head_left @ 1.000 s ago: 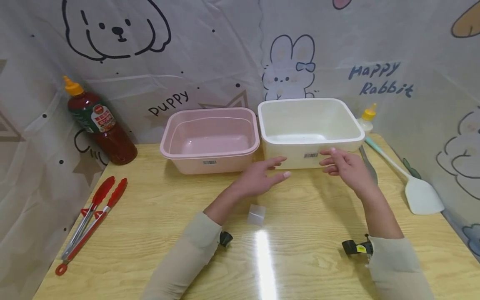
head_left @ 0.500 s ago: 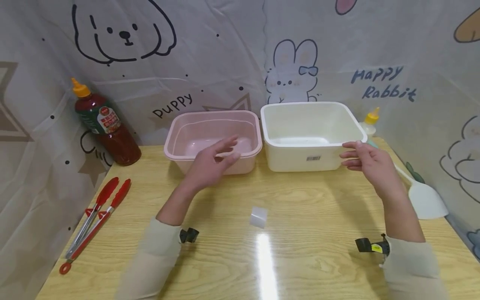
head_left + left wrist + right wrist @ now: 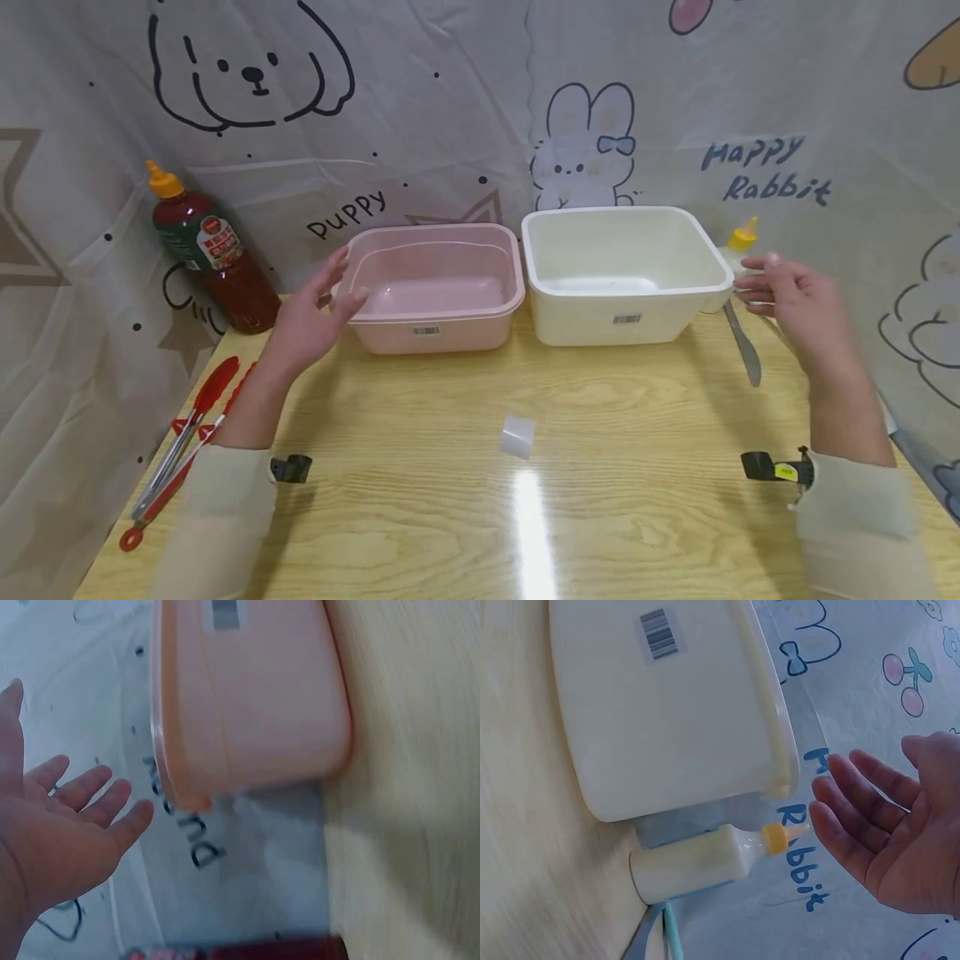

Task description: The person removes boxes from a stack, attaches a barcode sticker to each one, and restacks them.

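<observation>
The left hand [image 3: 307, 321] has its fingers [image 3: 90, 791] straight and slightly spread, palm turned toward the pink tub [image 3: 435, 287]; the fingertips sit just beside the tub's left rim, and whether they touch it cannot be told from the head view, while the left wrist view shows a gap between them and the tub's corner [image 3: 187, 799]; the hand holds nothing. The right hand [image 3: 798, 308] is likewise spread, fingers [image 3: 855, 817] straight and apart, palm facing the white tub [image 3: 622, 275]; it hovers just beside that tub's right rim without touching it, which the right wrist view makes plain.

The two tubs stand side by side at the back of the wooden table [image 3: 480, 517], pink on the left and white on the right, their walls very close; each carries a barcode label on its near wall; both look hollow inside.

Between the right hand and the white tub stands a small squeeze bottle [image 3: 738, 246] with a yellow tip, against the backdrop; a knife [image 3: 742, 346] lies on the table just in front of it. A small translucent cube [image 3: 517, 436] sits alone at the table's middle, well apart from both hands. Far left, a dark red sauce bottle [image 3: 213, 258] with an orange cap stands in the corner; red tongs [image 3: 180, 442] lie near the left forearm. A printed cartoon sheet [image 3: 450, 108] with a puppy and a rabbit hangs behind.
</observation>
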The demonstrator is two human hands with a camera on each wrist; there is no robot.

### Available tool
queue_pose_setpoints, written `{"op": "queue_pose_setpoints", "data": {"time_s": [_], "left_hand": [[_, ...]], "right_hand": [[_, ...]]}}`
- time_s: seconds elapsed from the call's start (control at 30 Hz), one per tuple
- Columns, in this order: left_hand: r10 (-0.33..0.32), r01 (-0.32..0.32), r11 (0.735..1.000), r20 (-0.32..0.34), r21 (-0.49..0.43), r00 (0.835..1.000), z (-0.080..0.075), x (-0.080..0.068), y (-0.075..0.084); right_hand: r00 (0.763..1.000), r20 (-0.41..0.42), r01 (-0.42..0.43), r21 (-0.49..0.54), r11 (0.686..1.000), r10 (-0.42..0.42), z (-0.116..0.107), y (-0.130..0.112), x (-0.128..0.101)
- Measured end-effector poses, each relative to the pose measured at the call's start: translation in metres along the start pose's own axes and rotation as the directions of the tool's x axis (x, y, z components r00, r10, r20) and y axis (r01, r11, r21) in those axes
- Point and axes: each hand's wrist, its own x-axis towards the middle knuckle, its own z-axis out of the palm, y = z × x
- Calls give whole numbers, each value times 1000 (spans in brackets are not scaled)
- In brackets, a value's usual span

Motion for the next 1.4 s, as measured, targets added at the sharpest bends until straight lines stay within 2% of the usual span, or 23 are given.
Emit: {"op": "queue_pose_setpoints", "data": {"time_s": [0.13,0.23,0.33,0.43,0.63,0.73,0.87,1.07,1.23,1.4], "left_hand": [[-49,49,999,-24,5,999,-13,1,-17],[-88,87,996,-35,-15,996,-18,0,-29],[-99,98,995,-35,-31,994,-21,2,-38],[-112,111,993,-12,-42,994,-19,7,-47],[-181,185,978,59,-91,982,-7,18,-61],[-164,172,978,72,-120,984,-1,27,-68],[-127,139,977,80,-160,989,4,40,-70],[-124,132,983,68,-131,990,10,56,-61],[-167,176,977,84,-119,982,16,63,-57],[-225,237,959,93,-155,970,19,59,-61]], "right_hand": [[998,-24,-62,-51,997,61,-5,-5,5],[996,0,-93,-106,990,94,-2,-7,9],[995,31,-92,-147,985,98,2,-4,13],[995,58,-76,-158,984,86,7,0,16],[991,116,-41,-159,986,60,21,5,23],[989,134,-48,-151,987,69,25,5,30],[986,157,-41,-147,988,64,29,5,41],[977,205,-27,-126,992,53,32,5,58],[963,258,-37,-145,989,74,31,5,67],[951,290,-61,-155,986,104,35,7,71]]}}
